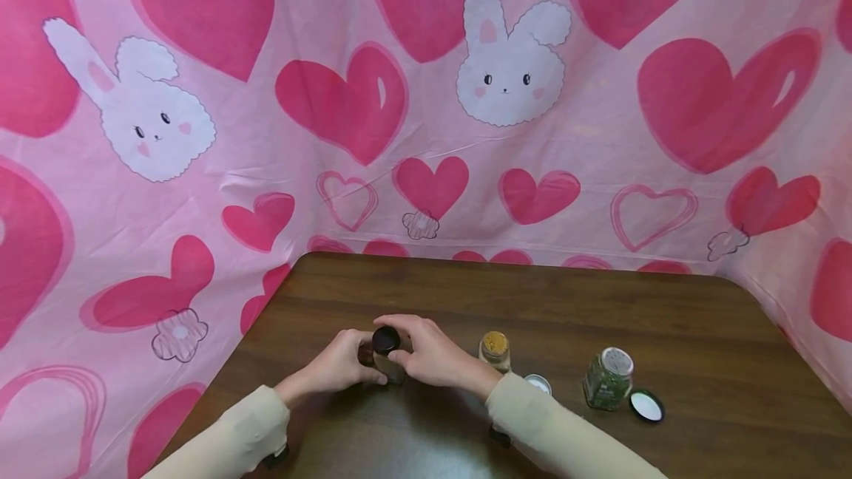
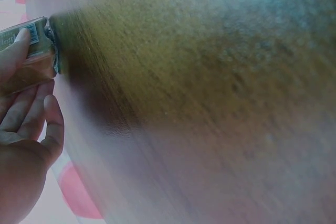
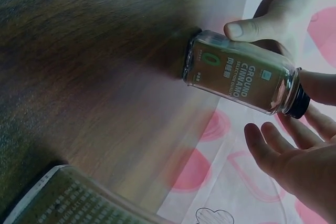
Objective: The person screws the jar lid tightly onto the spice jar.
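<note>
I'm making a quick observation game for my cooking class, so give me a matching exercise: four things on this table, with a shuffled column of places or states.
Things:
1. ground cinnamon jar
2. mustard-yellow spice jar
3. green dried-herb jar
4. rightmost lid

Places or states:
A. lying white side up
B. gripped by the left hand
C. pale perforated top
D. standing between two other jars

Pairs: 1-B, 2-D, 3-C, 4-A

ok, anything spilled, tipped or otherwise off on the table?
Nothing stands out: no visible spill or damage. The green-herb jar and yellow-spice jar are uncapped but upright; the herb jar's cap lies white side up beside it. The cinnamon jar, in the left hand, has its black cap on.
</note>
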`<state>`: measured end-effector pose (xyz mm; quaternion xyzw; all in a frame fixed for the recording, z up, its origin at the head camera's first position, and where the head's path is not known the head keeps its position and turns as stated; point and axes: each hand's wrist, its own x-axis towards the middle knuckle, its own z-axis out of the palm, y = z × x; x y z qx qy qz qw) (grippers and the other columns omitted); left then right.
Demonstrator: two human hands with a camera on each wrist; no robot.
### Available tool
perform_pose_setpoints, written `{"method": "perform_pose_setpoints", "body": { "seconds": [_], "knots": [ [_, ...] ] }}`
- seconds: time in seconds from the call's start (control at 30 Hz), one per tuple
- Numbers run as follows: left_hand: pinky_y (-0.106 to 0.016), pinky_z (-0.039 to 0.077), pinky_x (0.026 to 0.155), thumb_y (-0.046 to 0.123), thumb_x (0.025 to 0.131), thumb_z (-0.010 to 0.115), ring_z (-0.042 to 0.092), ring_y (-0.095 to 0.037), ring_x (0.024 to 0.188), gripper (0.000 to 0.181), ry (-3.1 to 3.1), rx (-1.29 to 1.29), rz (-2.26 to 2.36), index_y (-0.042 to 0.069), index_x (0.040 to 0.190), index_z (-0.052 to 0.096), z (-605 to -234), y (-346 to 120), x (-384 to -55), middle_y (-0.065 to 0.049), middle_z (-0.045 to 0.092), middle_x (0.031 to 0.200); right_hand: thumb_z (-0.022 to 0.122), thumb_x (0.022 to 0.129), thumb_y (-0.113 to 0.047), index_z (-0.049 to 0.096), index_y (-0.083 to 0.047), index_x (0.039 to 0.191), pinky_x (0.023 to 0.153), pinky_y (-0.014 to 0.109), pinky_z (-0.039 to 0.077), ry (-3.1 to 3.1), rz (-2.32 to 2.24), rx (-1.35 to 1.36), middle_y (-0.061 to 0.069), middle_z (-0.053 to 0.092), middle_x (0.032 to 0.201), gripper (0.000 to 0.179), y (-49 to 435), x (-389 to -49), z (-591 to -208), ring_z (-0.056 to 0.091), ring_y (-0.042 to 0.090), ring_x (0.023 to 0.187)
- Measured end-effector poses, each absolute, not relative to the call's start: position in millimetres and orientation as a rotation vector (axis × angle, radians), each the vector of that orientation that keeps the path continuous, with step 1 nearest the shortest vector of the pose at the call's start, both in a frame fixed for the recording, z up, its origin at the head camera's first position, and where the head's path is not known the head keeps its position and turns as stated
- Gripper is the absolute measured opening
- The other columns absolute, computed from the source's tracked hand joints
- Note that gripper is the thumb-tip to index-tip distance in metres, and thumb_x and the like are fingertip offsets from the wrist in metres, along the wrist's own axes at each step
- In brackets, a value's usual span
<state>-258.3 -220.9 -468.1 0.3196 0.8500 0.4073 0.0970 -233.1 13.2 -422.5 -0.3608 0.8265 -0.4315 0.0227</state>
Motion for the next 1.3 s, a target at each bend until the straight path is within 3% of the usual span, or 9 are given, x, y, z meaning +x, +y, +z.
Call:
{"method": "perform_pose_setpoints", "body": {
  "seconds": [0.63,0.9,1.3],
  "knots": [
    [-0.029,0.057,0.074,0.013,0.079,0.095,0.066,-0.011,0.080,0.041,2.519,0.937,1.199,0.011,0.116,0.076,-468.2,-222.2,-259.9,0.007,0.074,0.102,0.075,0.096,0.000,0.066,-0.012,0.138,0.104,0.035,0.048,2.586,-1.307,-1.115,0.000,0.066,0.136,0.045,12.5,-234.3,-422.9,0.058,0.013,0.127],
    [-0.028,0.057,0.079,0.013,0.080,0.094,0.069,-0.010,0.088,0.042,2.514,0.940,1.203,0.010,0.117,0.076,-468.1,-222.4,-260.1,0.006,0.075,0.107,0.072,0.098,-0.002,0.066,-0.010,0.140,0.105,0.036,0.048,2.571,-1.311,-1.116,0.001,0.066,0.138,0.043,13.4,-234.4,-422.9,0.057,0.013,0.129],
    [-0.029,0.056,0.079,0.016,0.080,0.095,0.065,-0.011,0.084,0.040,2.525,0.939,1.196,0.015,0.115,0.076,-467.6,-223.0,-259.2,0.008,0.073,0.100,0.079,0.095,-0.009,0.070,-0.012,0.135,0.106,0.043,0.047,2.700,-1.252,-1.090,-0.002,0.069,0.128,0.041,9.8,-233.6,-423.1,0.059,0.018,0.125]
  ]
}}
